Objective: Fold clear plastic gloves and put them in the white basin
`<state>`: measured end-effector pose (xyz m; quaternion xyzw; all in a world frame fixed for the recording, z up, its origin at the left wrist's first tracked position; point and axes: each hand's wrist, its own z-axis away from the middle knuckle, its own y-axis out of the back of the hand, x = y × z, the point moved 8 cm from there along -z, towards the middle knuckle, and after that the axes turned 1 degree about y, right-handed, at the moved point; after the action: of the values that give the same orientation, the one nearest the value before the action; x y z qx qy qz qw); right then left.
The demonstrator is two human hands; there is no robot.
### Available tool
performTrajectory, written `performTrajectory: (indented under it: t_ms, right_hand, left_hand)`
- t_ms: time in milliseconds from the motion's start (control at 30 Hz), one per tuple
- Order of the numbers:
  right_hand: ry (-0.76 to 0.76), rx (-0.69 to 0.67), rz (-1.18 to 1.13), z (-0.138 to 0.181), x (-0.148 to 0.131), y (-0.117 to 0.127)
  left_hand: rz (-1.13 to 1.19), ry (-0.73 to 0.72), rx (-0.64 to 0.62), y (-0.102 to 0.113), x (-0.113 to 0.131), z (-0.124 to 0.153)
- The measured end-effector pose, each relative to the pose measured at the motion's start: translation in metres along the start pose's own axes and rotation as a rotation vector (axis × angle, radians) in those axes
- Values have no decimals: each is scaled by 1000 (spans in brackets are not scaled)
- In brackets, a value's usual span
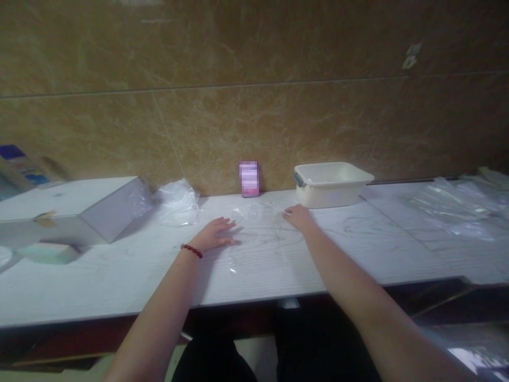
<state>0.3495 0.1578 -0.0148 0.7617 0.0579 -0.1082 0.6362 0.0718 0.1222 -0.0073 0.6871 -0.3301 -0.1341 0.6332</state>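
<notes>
My left hand (217, 233) lies flat on the white table (119, 276), fingers stretched out and a red bracelet on the wrist. My right hand (297, 216) rests on the table a little farther back, fingers bent down onto the surface. Between and under the two hands lies a clear plastic sheet or bag (254, 233), hard to make out against the table. Both hands touch its edges. Whether the right fingers pinch the plastic is not clear.
A cream plastic tub (332, 183) stands just right of my right hand by the wall. A small pink box (248, 179) leans on the wall. A crumpled clear bag (177, 201) and a white box (79, 207) sit left. More plastic sheets (457, 207) lie right.
</notes>
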Motion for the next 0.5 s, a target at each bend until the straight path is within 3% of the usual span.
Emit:
performTrajectory:
  t_ms: [233, 400, 500]
  right_hand:
    - [42, 104, -127, 3, -9, 5]
    - [78, 70, -285, 5, -18, 4]
    - [80, 57, -326, 7, -20, 3]
  left_hand:
    - [14, -67, 93, 7, 23, -8]
    - [-71, -146, -30, -7, 68, -40]
    - [-94, -114, -71, -12, 89, -69]
